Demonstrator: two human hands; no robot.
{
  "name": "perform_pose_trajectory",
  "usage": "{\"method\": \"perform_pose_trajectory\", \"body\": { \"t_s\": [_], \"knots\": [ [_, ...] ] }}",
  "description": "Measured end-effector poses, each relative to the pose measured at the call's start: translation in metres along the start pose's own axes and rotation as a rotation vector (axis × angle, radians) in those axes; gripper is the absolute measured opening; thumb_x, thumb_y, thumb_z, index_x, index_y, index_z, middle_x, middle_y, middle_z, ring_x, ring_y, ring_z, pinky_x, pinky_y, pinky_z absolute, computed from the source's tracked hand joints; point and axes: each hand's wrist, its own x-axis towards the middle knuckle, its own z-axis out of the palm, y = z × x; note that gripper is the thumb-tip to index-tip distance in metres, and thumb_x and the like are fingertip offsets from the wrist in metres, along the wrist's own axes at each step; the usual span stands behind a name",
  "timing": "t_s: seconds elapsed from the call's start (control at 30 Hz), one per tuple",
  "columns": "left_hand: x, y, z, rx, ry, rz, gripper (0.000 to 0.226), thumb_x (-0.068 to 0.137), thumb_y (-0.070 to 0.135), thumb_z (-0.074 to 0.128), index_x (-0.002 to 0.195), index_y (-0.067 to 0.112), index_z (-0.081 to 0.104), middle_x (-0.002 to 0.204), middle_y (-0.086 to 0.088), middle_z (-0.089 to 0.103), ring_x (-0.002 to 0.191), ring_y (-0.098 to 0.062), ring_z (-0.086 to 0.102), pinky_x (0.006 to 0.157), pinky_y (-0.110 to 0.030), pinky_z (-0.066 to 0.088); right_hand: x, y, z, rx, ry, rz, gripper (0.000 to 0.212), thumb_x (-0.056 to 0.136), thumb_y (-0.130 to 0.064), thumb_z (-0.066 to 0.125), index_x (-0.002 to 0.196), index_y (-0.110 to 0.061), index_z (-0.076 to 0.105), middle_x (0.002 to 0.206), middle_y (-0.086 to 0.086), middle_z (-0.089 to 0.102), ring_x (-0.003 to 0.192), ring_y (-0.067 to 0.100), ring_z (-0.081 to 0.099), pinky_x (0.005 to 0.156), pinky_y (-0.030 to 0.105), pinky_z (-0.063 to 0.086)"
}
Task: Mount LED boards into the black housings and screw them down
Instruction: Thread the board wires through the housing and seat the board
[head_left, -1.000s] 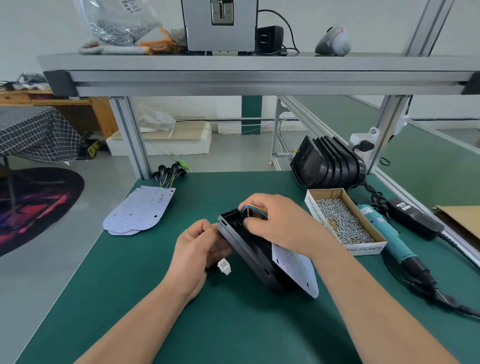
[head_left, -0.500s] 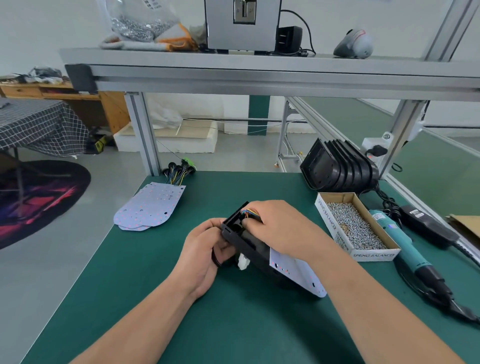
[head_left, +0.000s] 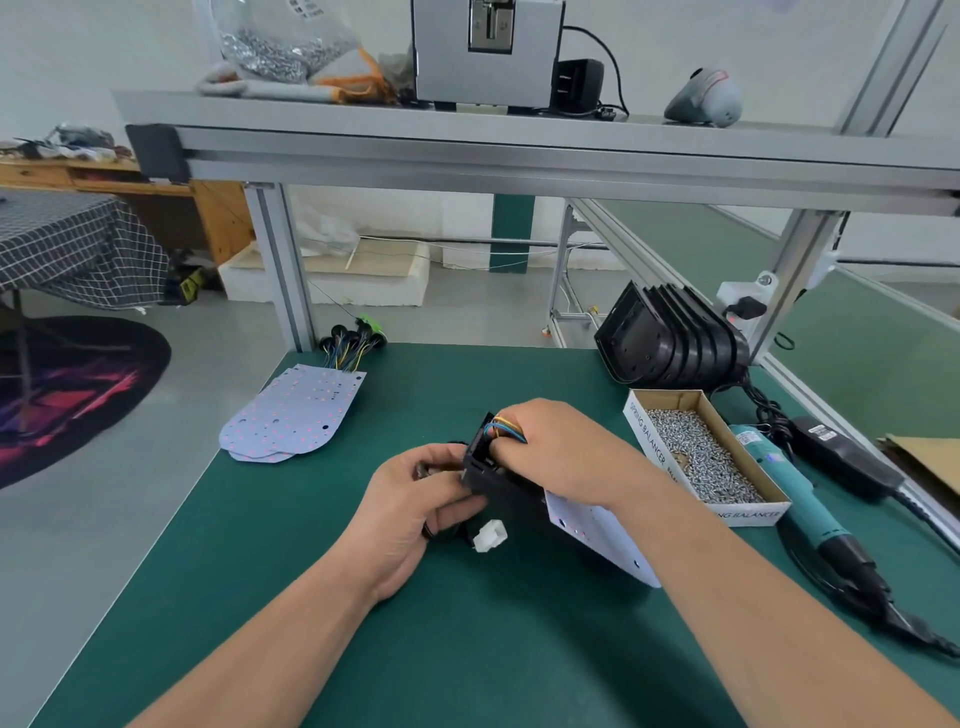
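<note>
**Head view of an assembly bench.** Near the centre, a black housing (head_left: 501, 491) is held tilted on edge over the green mat (head_left: 363, 623). The left hand (head_left: 415, 506) grips the housing's left end, with fingers and thumb curled round its edge. The right hand (head_left: 563, 452) lies over the top of the housing, its fingers curled and pinching a bunch of coloured wires (head_left: 506, 428) at the housing's far upper corner. An LED board (head_left: 597, 535), white with small red dots, juts from the housing to the lower right, under the right wrist. How deep it sits inside cannot be told. A white connector (head_left: 490, 535) hangs just below the housing, beside the left hand's fingers.

Well to the left of the housing and farther back, a stack of LED boards (head_left: 291, 415) lies flat on the mat. A cluster of wired black plugs (head_left: 353, 340) rests at the stack's far edge. To the right of the housing stands an open cardboard box (head_left: 649, 447) of loose silver screws. Behind the housing and to its right, a row of nested black housings (head_left: 670, 343) leans on the mat. Farther right of the housing than the box, a teal electric screwdriver (head_left: 795, 488) lies on the mat, with a black power adapter (head_left: 841, 460) just beyond it. Above and behind the housing, an aluminium shelf (head_left: 519, 150) carries a grey machine (head_left: 485, 62) and a clear bag of screws (head_left: 275, 47).
</note>
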Motion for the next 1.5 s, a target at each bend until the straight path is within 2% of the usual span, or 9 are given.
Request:
{"method": "perform_pose_trajectory", "body": {
  "t_s": [0.13,0.3,0.5,0.6,0.77,0.9,1.07,1.23,1.5],
  "knots": [
    [0.001,-0.003,0.002,0.073,-0.011,0.018,0.037,0.077,-0.001,0.076,0.114,0.001,0.078,0.113,-0.024,0.076,0.102,-0.029,0.075,0.098,-0.041,0.061,0.000,0.005,0.008,-0.005,-0.017,0.006,0.005,0.094,-0.023,0.058,0.097,-0.020,0.060,0.081,-0.005,0.065,0.078,0.018,0.060,0.070,0.037,0.047],
    [0.002,-0.003,0.000,0.062,-0.049,0.037,0.038,0.076,-0.003,0.074,0.114,0.002,0.079,0.119,-0.024,0.076,0.106,-0.027,0.075,0.091,-0.033,0.061,-0.001,0.008,0.020,0.038,0.082,0.024,0.004,0.092,-0.026,0.060,0.091,-0.028,0.057,0.079,-0.009,0.065,0.075,0.009,0.059,0.067,0.032,0.047],
    [0.001,-0.002,-0.003,0.024,-0.125,0.061,0.049,0.073,0.004,0.079,0.121,0.012,0.079,0.117,-0.015,0.077,0.104,-0.024,0.075,0.092,-0.033,0.060,0.001,0.006,0.025,-0.010,0.111,0.014,0.025,0.087,-0.021,0.066,0.069,-0.026,0.049,0.065,-0.007,0.054,0.060,0.005,0.048,0.053,0.021,0.034],
    [0.002,-0.003,-0.005,0.014,-0.116,0.066,0.046,0.080,-0.002,0.073,0.123,0.015,0.079,0.119,-0.012,0.078,0.106,-0.022,0.075,0.091,-0.033,0.060,0.001,0.006,0.025,-0.029,0.103,0.010,0.018,0.088,-0.019,0.065,0.072,-0.020,0.056,0.067,-0.003,0.057,0.061,0.009,0.048,0.055,0.025,0.035],
    [-0.002,-0.002,0.000,0.043,-0.161,0.090,0.046,0.085,0.008,0.078,0.130,0.020,0.076,0.131,-0.008,0.075,0.115,-0.020,0.073,0.095,-0.030,0.059,0.000,0.005,0.019,-0.006,0.139,0.018,0.009,0.088,-0.022,0.066,0.081,-0.021,0.063,0.077,-0.005,0.065,0.075,0.013,0.058,0.062,0.027,0.042],
    [-0.002,-0.002,0.000,0.032,-0.155,0.084,0.044,0.088,0.004,0.075,0.129,0.020,0.077,0.133,-0.009,0.074,0.116,-0.021,0.073,0.095,-0.031,0.059,0.001,0.002,0.020,0.057,0.149,0.060,0.018,0.087,-0.021,0.068,0.074,-0.026,0.056,0.073,-0.009,0.061,0.068,0.005,0.053,0.056,0.021,0.038],
    [0.001,-0.002,-0.001,0.001,-0.139,0.082,0.046,0.081,0.011,0.083,0.126,0.017,0.078,0.132,-0.014,0.073,0.117,-0.021,0.073,0.094,-0.030,0.059,-0.002,0.003,0.013,0.087,0.066,0.000,0.014,0.093,-0.020,0.068,0.080,-0.015,0.068,0.073,-0.001,0.065,0.067,0.013,0.054,0.062,0.032,0.043],
    [0.003,-0.003,-0.001,0.004,-0.125,0.083,0.043,0.084,0.007,0.078,0.126,0.016,0.078,0.132,-0.015,0.073,0.116,-0.023,0.073,0.096,-0.031,0.059,-0.003,0.009,0.012,0.100,0.099,0.003,0.006,0.092,-0.020,0.072,0.088,-0.023,0.068,0.077,-0.012,0.066,0.072,-0.001,0.058,0.060,0.017,0.039],
    [0.001,-0.004,-0.002,0.001,-0.119,0.108,0.034,0.085,0.009,0.082,0.119,0.012,0.080,0.124,-0.016,0.076,0.111,-0.022,0.075,0.092,-0.027,0.059,0.001,0.006,0.020,0.153,0.159,0.029,0.011,0.089,-0.016,0.071,0.078,-0.015,0.069,0.074,0.003,0.068,0.076,0.026,0.063,0.068,0.039,0.051]
  ]
}}
